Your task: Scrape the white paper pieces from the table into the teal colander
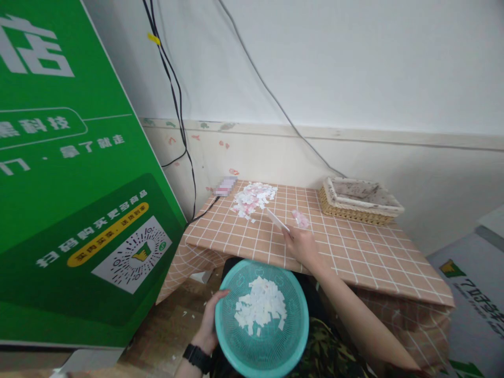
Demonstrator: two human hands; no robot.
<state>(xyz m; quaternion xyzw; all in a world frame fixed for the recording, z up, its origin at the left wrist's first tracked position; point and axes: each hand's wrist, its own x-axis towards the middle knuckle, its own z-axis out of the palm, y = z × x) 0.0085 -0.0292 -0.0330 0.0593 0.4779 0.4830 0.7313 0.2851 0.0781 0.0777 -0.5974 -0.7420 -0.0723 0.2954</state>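
My left hand [211,315] grips the left rim of a round teal plastic colander [271,362] in front of my body. Many small torn white paper pieces [260,303] lie inside it. Over the front of the table, my right hand [300,244] is closed on a thin, flat white strip [277,219], possibly folded paper or card. The strip points toward a heap of white and pink paper scraps [254,197] on the tabletop. Just beyond my right hand lies a pinkish, patterned piece [301,218].
A brown checked cloth [354,252] covers the table. At its back right stands a lined wicker basket [358,202]. A blurred flat item [226,186] lies at the back left. Black cables [183,121] hang beside a large green sign [98,157].
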